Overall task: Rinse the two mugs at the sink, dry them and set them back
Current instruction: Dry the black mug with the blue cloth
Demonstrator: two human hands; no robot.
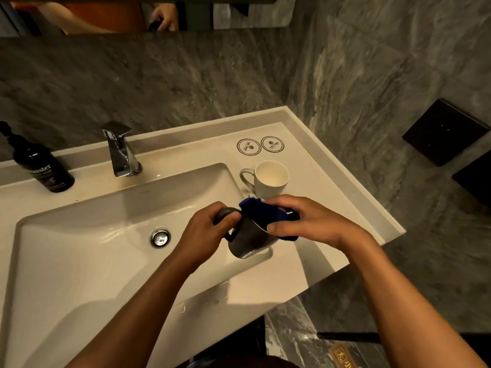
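Observation:
A dark grey mug [245, 241] is tilted over the right edge of the sink basin [79, 248]. My left hand [210, 229] grips it by the handle. My right hand [308, 221] holds a blue cloth [265, 212] pushed into and over the mug's mouth. A white mug [269, 179] stands upright on the counter just behind my hands, handle to the left, showing nothing inside.
A chrome tap [121, 152] stands behind the basin, with no water running. A black pump bottle [39, 166] is at the far left. Two round paper coasters [260, 145] lie on the white counter [332, 208] behind the white mug. A marble wall closes in at the right.

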